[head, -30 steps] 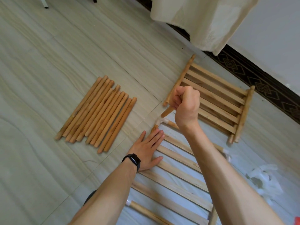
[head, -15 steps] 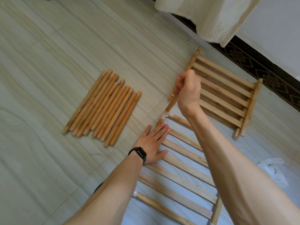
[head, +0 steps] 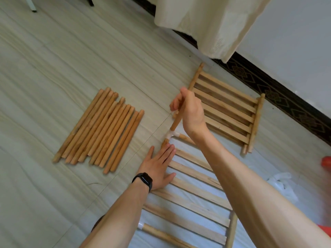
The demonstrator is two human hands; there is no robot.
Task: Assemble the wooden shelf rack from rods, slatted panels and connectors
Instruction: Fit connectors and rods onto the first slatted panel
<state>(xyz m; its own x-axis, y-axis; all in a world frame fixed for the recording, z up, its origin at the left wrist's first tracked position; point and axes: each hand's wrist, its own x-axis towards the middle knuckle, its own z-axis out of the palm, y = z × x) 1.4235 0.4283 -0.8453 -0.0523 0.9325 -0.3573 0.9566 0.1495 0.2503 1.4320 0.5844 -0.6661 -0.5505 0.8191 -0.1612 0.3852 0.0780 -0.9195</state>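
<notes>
Now right hand (head: 191,111) grips round wooden rod (head: 176,122) in white connector (head: 172,136); left hand (head: 158,167) spread on slatted panel (head: 195,190).

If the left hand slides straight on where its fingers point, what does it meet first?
Probably the white connector, just beyond the fingertips of the left hand; the rod gripped by the right hand stands in it.

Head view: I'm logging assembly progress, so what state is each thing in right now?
right hand, gripping the rod.
rod, standing up, lower end in the white connector.
white connector, on the near slatted panel's corner.
left hand, flat, pressing the near slatted panel.
near slatted panel, lying flat on the floor.
far slatted panel, lying flat, untouched.
loose rods, lying side by side on the floor.
</notes>
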